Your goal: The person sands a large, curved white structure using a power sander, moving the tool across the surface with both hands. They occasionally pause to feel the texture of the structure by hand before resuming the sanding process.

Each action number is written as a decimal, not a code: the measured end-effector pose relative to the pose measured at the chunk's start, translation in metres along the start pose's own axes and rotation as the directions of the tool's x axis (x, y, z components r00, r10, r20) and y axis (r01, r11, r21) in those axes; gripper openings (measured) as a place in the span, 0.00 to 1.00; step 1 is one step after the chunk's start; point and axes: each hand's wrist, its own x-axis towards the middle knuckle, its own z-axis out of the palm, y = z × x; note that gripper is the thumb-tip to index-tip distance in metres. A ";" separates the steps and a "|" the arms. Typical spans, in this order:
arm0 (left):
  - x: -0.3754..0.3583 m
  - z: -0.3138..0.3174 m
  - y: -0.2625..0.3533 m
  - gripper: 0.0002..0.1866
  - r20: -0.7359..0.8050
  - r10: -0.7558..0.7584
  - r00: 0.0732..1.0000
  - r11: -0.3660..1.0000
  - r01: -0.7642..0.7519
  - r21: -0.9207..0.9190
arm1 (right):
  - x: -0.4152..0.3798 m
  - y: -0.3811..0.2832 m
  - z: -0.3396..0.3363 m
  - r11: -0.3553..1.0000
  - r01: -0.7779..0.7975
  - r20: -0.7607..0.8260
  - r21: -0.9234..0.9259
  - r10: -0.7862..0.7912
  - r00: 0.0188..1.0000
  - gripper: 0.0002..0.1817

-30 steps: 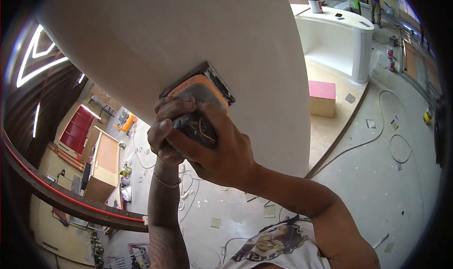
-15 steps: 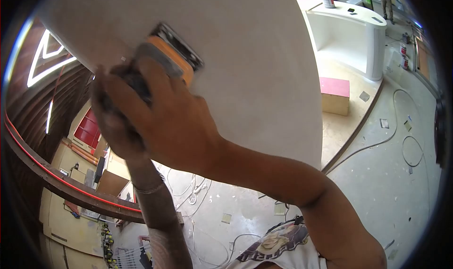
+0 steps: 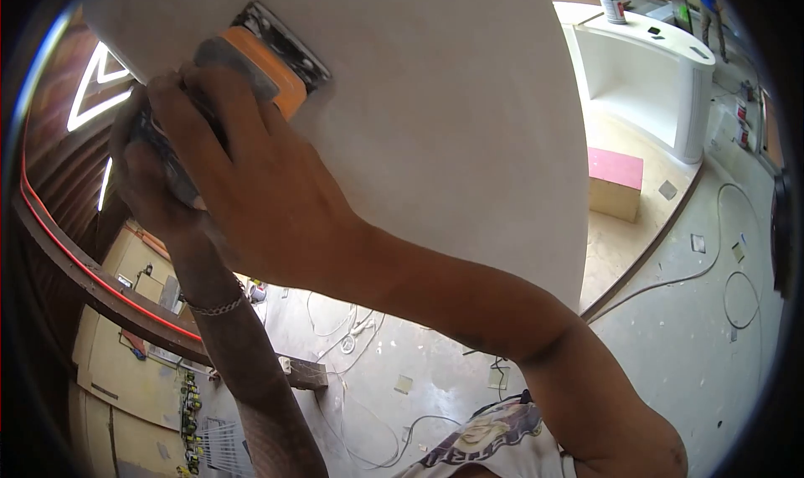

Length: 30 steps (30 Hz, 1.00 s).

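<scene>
An orange and black electric sander (image 3: 280, 76) rests with its flat pad against a broad pale panel (image 3: 444, 134). My right hand (image 3: 260, 176) is wrapped over the sander's body, fingers curled round it. My left hand (image 3: 155, 172), dusty and with a chain bracelet (image 3: 219, 308) at the wrist, closes on the sander's dark rear part from the left. My right hand covers some of the tool and of the left fingers.
A white curved counter (image 3: 641, 84) with a paint can (image 3: 612, 9) on top stands at right, near a pink-topped box (image 3: 615, 180). Cables (image 3: 670, 258) and scraps lie on the grey floor (image 3: 670, 352). A person (image 3: 709, 13) stands far off at upper right.
Both hands and the sander have moved left and slightly up along the panel. The whole view has also shifted a little, so the counter appears further right.
</scene>
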 end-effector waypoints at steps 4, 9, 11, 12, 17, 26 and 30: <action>-0.037 0.007 -0.005 0.39 0.027 0.042 0.999 0.998 -0.041 -0.048 | -0.033 -0.007 -0.015 0.993 -0.112 0.094 -0.041 0.116 0.989 0.44; -0.100 0.026 0.009 0.32 0.043 -0.047 0.998 0.958 0.058 -0.282 | -0.076 -0.003 -0.038 0.980 -0.196 0.143 -0.021 0.197 0.970 0.43; -0.112 0.039 0.025 0.30 0.084 -0.066 0.994 0.901 0.096 -0.424 | -0.092 0.001 -0.046 0.984 -0.176 0.097 0.004 0.175 0.980 0.35; -0.117 0.043 0.027 0.31 0.088 -0.036 0.995 0.895 0.072 -0.440 | -0.099 0.001 -0.051 0.982 -0.188 0.112 -0.007 0.188 0.976 0.34; -0.165 0.059 0.041 0.29 0.107 -0.040 0.994 0.884 0.085 -0.460 | -0.148 0.006 -0.073 0.985 -0.167 0.105 -0.050 0.172 0.980 0.32; -0.187 0.069 0.058 0.31 0.097 -0.068 0.993 0.921 0.100 -0.377 | -0.177 0.012 -0.086 0.987 -0.149 0.095 -0.051 0.154 0.984 0.37; -0.132 0.047 0.041 0.36 0.084 -0.059 0.995 0.960 0.080 -0.268 | -0.105 0.008 -0.075 0.989 -0.144 0.193 -0.018 0.145 0.971 0.35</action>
